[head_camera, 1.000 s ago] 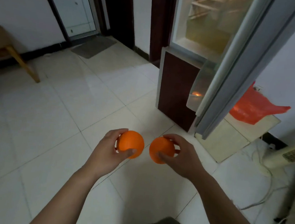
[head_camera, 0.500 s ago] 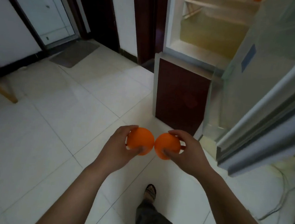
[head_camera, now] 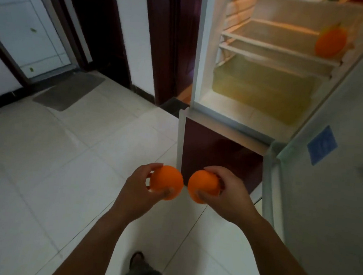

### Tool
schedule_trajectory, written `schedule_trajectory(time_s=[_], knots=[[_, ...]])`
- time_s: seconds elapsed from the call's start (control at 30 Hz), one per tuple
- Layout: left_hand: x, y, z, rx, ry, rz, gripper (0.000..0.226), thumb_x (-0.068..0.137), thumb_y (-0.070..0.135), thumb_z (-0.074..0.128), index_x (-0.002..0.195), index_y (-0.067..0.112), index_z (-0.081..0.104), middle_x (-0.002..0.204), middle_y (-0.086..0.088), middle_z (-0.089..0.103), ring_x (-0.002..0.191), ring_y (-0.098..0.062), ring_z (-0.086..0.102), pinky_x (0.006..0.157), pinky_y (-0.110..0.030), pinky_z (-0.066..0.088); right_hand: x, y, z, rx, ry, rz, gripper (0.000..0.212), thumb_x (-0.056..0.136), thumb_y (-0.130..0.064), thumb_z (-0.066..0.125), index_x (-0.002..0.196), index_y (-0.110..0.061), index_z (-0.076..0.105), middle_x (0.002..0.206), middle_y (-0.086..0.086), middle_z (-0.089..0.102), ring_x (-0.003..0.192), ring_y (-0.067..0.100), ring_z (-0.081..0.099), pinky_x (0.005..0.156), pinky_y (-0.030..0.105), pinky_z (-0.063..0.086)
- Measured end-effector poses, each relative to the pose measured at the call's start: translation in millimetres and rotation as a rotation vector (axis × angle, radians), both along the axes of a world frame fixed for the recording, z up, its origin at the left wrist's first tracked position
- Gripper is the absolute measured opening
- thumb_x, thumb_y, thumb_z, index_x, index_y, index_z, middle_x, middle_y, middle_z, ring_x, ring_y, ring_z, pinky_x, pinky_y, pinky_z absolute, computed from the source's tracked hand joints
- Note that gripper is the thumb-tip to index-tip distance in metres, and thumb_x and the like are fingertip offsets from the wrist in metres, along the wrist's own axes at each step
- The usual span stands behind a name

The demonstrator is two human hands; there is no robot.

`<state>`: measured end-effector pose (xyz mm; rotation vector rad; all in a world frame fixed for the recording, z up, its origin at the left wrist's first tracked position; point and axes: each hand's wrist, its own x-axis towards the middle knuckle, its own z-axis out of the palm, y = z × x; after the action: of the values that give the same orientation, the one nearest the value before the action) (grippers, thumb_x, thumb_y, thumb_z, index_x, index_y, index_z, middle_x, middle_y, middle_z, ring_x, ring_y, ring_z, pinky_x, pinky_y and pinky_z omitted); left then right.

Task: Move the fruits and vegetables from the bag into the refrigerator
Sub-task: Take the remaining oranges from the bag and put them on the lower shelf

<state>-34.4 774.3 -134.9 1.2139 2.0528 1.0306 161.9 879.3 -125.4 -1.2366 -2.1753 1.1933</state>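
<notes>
White tiled floor below the open refrigerator: left hand and right hand each clasp an orange, low before it. Lift both clear onto a shelf.

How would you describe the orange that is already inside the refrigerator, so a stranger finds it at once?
Look into the open refrigerator, at its white shelves. The orange sits at the right end of a shelf. Unlike the two other oranges, no hand holds it.

An orange rests on a refrigerator shelf.
</notes>
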Motion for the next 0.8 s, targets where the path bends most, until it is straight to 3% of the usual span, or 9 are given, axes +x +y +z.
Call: schedule_trajectory(time_s=[0.17, 0.33, 0.5, 0.7, 0.8], knots=[[-28.7, 109.2, 0.6, 0.043, -0.027, -0.157, 0.066, 0.071, 0.028, 0.078, 0.127, 0.03, 0.044, 0.124, 0.009, 0.042, 0.113, -0.011, 0.043, 0.087, -0.03, 0.044, -14.2, 74.9, 1.3, 0.118, 0.041, -0.149, 0.058, 0.065, -0.034, 0.08, 0.116, -0.036, 0.051, 0.116, -0.014, 0.05, 0.103, 0.006, 0.051, 0.078, 0.018, 0.043], [-54.0, 227.3, 30.6, 0.088, -0.017, -0.372, 0.065, 0.071, 0.032, 0.078, 0.126, 0.035, 0.043, 0.122, 0.016, 0.04, 0.112, -0.007, 0.042, 0.093, -0.036, 0.047, -33.1, 153.1, 18.5, 0.198, 0.132, -0.352, 0.056, 0.064, -0.039, 0.08, 0.111, -0.041, 0.05, 0.112, -0.014, 0.054, 0.1, 0.007, 0.055, 0.082, 0.032, 0.051], [-69.3, 329.6, 59.9, 0.124, -0.002, -0.551, 0.066, 0.07, 0.037, 0.077, 0.127, 0.039, 0.044, 0.127, 0.017, 0.039, 0.116, -0.006, 0.042, 0.094, -0.037, 0.048, -43.3, 213.1, 39.8, 0.294, 0.176, -0.564, 0.054, 0.065, -0.034, 0.081, 0.112, -0.034, 0.054, 0.113, -0.015, 0.055, 0.102, 0.007, 0.054, 0.083, 0.034, 0.052], [-59.7, 420.6, 87.1, 0.226, -0.05, -0.745, 0.064, 0.07, 0.033, 0.078, 0.126, 0.036, 0.048, 0.13, 0.014, 0.044, 0.115, -0.003, 0.045, 0.079, -0.018, 0.045, -40.9, 261.8, 56.1, 0.347, 0.123, -0.706, 0.05, 0.067, -0.035, 0.079, 0.108, -0.039, 0.052, 0.107, -0.02, 0.053, 0.095, -0.002, 0.051, 0.078, 0.021, 0.048], [-49.0, 454.8, 99.5, 0.282, -0.1, -0.781, 0.064, 0.07, 0.028, 0.079, 0.127, 0.033, 0.05, 0.131, 0.009, 0.046, 0.117, -0.007, 0.047, 0.079, -0.018, 0.045, -33.7, 283.0, 56.2, 0.343, 0.108, -0.749, 0.05, 0.066, -0.035, 0.079, 0.11, -0.037, 0.054, 0.11, -0.018, 0.054, 0.097, 0.0, 0.052, 0.078, 0.022, 0.048]])
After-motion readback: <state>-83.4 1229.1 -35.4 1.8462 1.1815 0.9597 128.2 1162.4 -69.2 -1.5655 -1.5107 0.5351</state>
